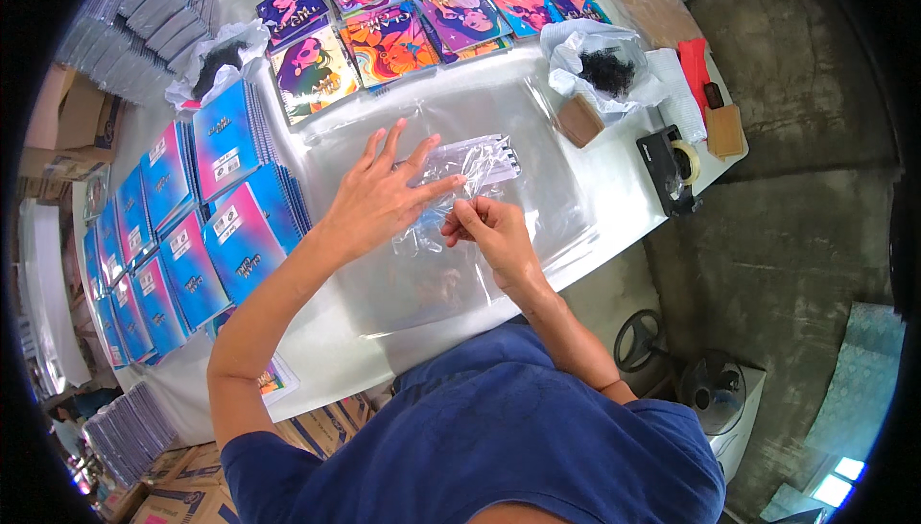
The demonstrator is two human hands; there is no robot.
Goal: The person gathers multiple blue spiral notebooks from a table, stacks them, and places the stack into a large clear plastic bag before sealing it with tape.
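Note:
My left hand (389, 183) is over the middle of the table, fingers spread, its fingertips by a crinkled piece of clear plastic film (451, 200). The fingers of my right hand (494, 236) are pinched together at the film's near edge. Partly covered by the film is a small whitish packet (489, 161) with dark marks along one end; its exact kind I cannot make out. Beneath both hands lies a wide layer of clear plastic sheets (403, 298) on the white tabletop.
Blue-and-pink spiral notebooks (230, 140) stand in stacks at left. Colourful illustrated notebooks (389, 44) lie along the far side. White wrapping (576, 44) holds something black, near a brown block (579, 121) and a tape dispenser (660, 174). Cardboard boxes (321, 433) sit below the near edge.

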